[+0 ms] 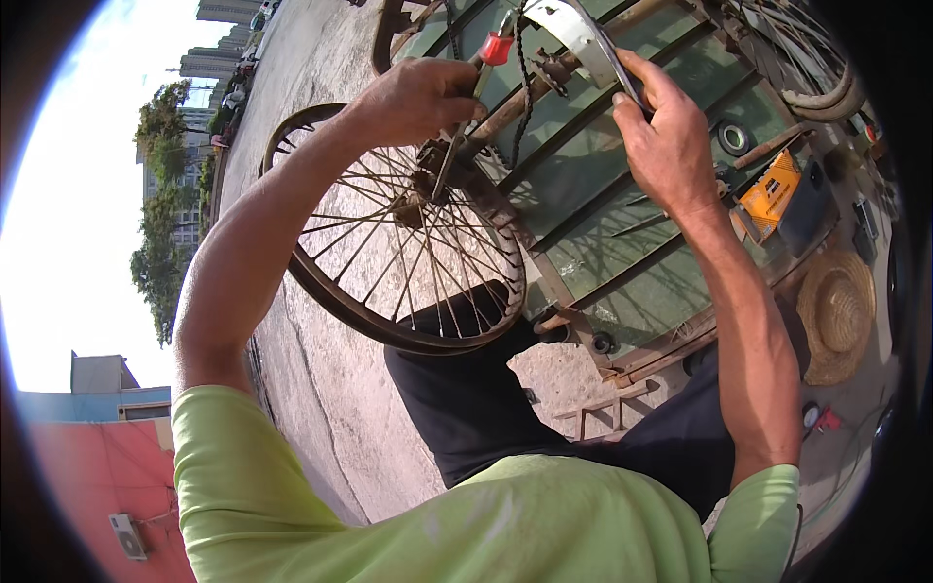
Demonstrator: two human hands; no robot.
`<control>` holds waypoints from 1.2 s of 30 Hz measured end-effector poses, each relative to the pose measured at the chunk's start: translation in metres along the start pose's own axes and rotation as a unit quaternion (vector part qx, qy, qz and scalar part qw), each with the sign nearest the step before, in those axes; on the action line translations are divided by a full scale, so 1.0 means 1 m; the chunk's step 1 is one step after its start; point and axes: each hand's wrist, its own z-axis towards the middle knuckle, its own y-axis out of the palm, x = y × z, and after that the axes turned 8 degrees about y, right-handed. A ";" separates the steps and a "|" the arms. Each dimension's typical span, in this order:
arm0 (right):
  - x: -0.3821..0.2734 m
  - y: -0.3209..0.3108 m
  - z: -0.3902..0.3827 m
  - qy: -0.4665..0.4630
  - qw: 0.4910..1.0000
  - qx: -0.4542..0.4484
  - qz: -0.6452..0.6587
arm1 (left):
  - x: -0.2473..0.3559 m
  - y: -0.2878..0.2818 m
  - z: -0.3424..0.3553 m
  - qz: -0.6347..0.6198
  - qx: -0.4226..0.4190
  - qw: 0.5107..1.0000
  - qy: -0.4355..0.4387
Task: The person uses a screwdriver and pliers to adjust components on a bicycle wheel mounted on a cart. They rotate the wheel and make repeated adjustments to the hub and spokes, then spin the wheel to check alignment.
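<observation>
My left hand [423, 97] is closed, its fingers curled beside a red-handled tool [497, 49] and seemingly gripping it; what kind of tool it is I cannot make out. My right hand [666, 136] pinches the edge of a curved white and metal strip [575, 41], thumb on one side and fingers on the other. A bicycle chain [526, 97] hangs between the hands. Below my left hand stands a spoked bicycle wheel [408, 209] with a rusty rim, its hub beside a rusty frame tube [503, 115].
A barred frame over greenish panels [603, 243] lies beyond my knees. At right are a black ring [735, 138], an orange box [771, 194], a dark flat case [809, 207] and a straw hat [836, 319]. Concrete ground [301, 389] runs along the left.
</observation>
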 end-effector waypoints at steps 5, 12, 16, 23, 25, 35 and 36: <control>0.003 0.010 -0.003 -0.055 0.998 0.026 0.020 | -0.007 0.023 0.004 0.123 -0.001 0.992 0.028; -0.004 0.008 -0.005 -0.017 1.000 -0.015 -0.006 | -0.013 0.035 0.005 0.119 0.006 0.991 0.068; 0.001 0.015 -0.004 -0.044 0.999 -0.014 0.007 | -0.013 0.034 0.006 0.121 -0.003 0.991 0.063; -0.003 0.010 -0.005 -0.035 0.999 -0.026 -0.004 | -0.017 0.037 0.006 0.120 0.005 0.990 0.077; -0.007 0.008 -0.006 -0.017 0.999 -0.035 -0.006 | -0.017 0.036 0.006 0.118 0.001 0.990 0.076; -0.010 0.007 -0.006 -0.015 0.999 -0.039 0.004 | -0.021 0.040 0.007 0.128 0.002 0.988 0.091; -0.008 0.008 -0.006 -0.023 0.999 -0.034 0.004 | -0.021 0.040 0.008 0.129 0.004 0.987 0.093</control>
